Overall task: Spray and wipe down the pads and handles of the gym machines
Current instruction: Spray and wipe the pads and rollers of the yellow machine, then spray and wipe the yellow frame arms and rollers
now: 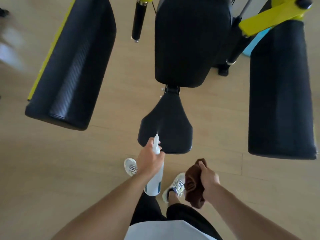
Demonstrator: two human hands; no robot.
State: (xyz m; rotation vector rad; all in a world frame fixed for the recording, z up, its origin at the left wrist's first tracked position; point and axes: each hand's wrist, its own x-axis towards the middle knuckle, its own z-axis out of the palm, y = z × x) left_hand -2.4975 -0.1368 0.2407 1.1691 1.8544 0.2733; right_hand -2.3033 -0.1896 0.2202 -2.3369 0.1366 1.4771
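Just in front of the person, the left hand (149,161) grips a white spray bottle (154,177) by its neck, fingers (150,142) curled round the trigger, nozzle aimed at the near edge of the black seat pad (170,125); a faint mist shows at the nozzle tip over the pad. The bottle's body slants back toward the person, under the wrist. The right hand (208,179) holds a bunched brown cloth (193,185), fingers closed round its upper fold, the rest hanging below the hand, near the seat pad's near edge but apart from it. Beyond the seat pad, joined by a dark bracket, rises the black back pad (190,45). A long black arm pad (72,61) hangs to the left of the seat and another long pad (280,94) to the right, both well apart from it. A black handle (138,21) hangs between the left pad and the back pad, and a yellow frame arm (270,16) crosses the far right corner. The person's pale sneakers (174,186) stand on the light wooden floor (69,170).
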